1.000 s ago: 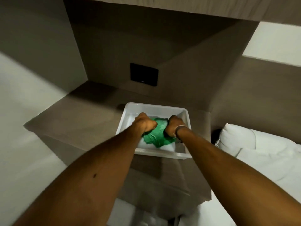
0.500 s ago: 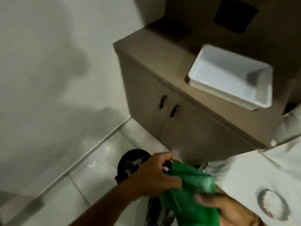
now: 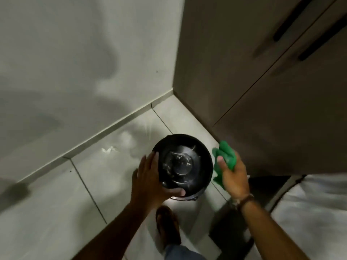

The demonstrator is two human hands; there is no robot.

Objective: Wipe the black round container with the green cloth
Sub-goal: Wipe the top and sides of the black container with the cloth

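The black round container (image 3: 183,163) stands on the tiled floor in the corner, seen from above, with a glossy lid that carries whitish smears near its middle. My left hand (image 3: 150,180) clasps its left and near rim, fingers curled around the edge. My right hand (image 3: 232,176) hovers just right of the container, holding the crumpled green cloth (image 3: 224,158) between thumb and fingers. The cloth hangs beside the container's right rim; whether it touches is unclear.
A brown cabinet (image 3: 272,91) with dark handles rises at the right. A pale wall (image 3: 75,62) meets the floor tiles (image 3: 103,175) along a skirting line. My foot (image 3: 168,225) stands just below the container. White bedding (image 3: 315,212) lies at the lower right.
I have turned from the white tub on the cabinet down to the floor. The cloth left the tub and is now only in my right hand; my left hand has taken the container's rim.
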